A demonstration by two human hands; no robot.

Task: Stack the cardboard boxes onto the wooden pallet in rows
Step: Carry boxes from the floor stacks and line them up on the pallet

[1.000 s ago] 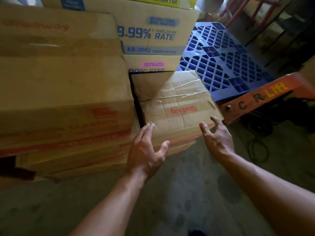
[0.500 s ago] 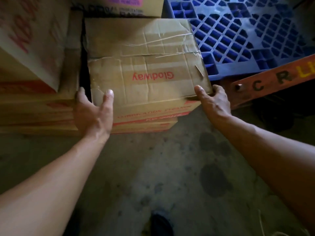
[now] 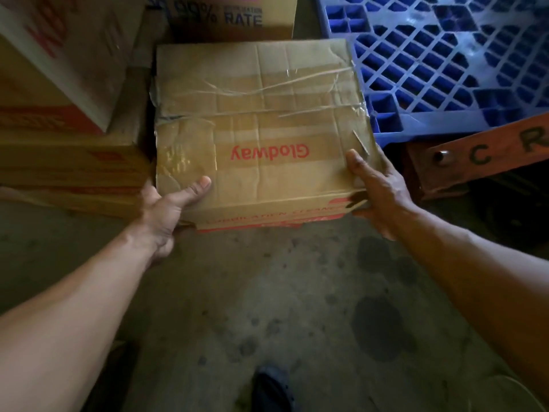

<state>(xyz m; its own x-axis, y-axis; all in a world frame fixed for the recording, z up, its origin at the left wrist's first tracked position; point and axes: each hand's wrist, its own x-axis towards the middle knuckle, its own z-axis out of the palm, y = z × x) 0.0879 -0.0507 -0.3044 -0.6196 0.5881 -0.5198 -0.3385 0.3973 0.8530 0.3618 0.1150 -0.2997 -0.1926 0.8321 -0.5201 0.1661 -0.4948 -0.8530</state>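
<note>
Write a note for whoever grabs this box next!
Left hand: grips the Glodway box at its near left corner, thumb on top.
Right hand: grips its near right corner.
The box is between taller cardboard boxes and a blue plastic pallet.
Done: both hands have hold.
Left: lift it, carry it to the wooden pallet, not in view, and set it in a row.

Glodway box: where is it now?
The Glodway box is centre of the head view, between the stacked cartons on its left and the blue pallet on its right; left hand and right hand grip its near corners.
</note>
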